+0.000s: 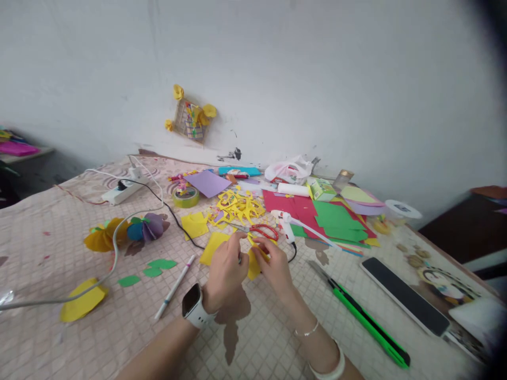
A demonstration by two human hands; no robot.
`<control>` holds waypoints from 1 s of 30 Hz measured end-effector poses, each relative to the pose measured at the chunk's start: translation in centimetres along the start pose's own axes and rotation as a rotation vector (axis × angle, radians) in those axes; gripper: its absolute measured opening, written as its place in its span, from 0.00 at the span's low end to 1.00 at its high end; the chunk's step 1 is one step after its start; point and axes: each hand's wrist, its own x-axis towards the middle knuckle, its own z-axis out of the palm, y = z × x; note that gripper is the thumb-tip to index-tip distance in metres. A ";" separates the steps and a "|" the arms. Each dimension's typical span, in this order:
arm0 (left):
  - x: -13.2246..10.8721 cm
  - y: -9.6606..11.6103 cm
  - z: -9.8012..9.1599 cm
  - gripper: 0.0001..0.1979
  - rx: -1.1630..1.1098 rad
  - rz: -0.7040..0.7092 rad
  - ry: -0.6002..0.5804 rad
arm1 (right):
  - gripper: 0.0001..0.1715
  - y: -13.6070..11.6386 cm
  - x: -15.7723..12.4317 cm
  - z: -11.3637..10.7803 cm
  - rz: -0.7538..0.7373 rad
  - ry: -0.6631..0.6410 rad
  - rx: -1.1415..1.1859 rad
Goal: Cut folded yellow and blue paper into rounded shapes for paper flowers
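Yellow craft paper (254,265) pinched between both hands above a quilted, patterned bedspread (51,253); outline of piece largely hidden behind fingers, and number of layers impossible to determine. Left hand (225,272), smartwatch (193,305) on wrist, curled and grasping near edge of paper, fingertips mostly out of sight. Right hand (274,262), thin bracelet (306,332) at wrist, also closed on paper, grip point obscured. Second yellow sheet (213,248) lying partly behind left hand. Red-handled scissors (263,232) just beyond hands, untouched, blades hard to make out. Hot glue gun (283,224) beside scissors. Heap of yellow paper cuttings (237,207) farther on. Green utility knife (370,327) right of hands; white marker (174,287) left. Right edge of view blacked out.
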 end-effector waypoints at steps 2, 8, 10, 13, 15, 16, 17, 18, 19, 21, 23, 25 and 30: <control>-0.1 0.1 0.0 0.19 -0.008 0.002 0.001 | 0.11 0.0 -0.1 0.0 0.014 -0.004 0.033; -0.5 0.4 0.8 0.09 -0.158 0.011 -0.040 | 0.14 0.3 0.1 0.5 0.111 -0.087 0.233; -0.6 0.6 0.7 0.08 -0.235 0.000 -0.024 | 0.15 0.4 0.4 0.4 0.137 -0.084 0.275; -0.5 0.7 0.4 0.08 -0.345 -0.025 -0.008 | 0.19 0.5 0.9 -0.3 0.172 -0.089 0.311; -0.3 0.6 0.2 0.07 -0.394 -0.056 0.015 | 0.21 0.5 1.2 -0.9 0.192 -0.083 0.327; 0.0 0.4 0.1 0.06 -0.411 -0.076 0.031 | 0.20 0.4 1.3 -1.2 0.202 -0.076 0.334; 0.3 0.3 -0.1 0.06 -0.428 -0.096 0.039 | 0.19 0.4 1.4 -1.5 0.210 -0.068 0.342; 0.6 0.1 -0.2 0.06 -0.449 -0.114 0.030 | 0.19 0.3 1.5 -1.7 0.219 -0.062 0.351; 1.0 -0.1 -0.2 0.07 -0.478 -0.130 -0.003 | 0.19 0.3 1.5 -1.9 0.227 -0.056 0.360; 1.5 -0.4 -0.3 0.11 -0.558 -0.155 -0.131 | 0.19 0.2 1.5 -2.1 0.243 -0.046 0.379; 1.8 -0.6 -0.2 0.15 -0.651 -0.184 -0.253 | 0.19 0.1 1.3 -2.0 0.264 -0.033 0.403; 1.7 -0.7 0.0 0.16 -0.733 -0.225 -0.294 | 0.20 0.0 1.1 -1.7 0.291 -0.019 0.430; 1.2 -0.5 0.4 0.13 -0.880 -0.328 -0.247 | 0.16 -0.2 0.8 -1.2 0.337 -0.056 0.439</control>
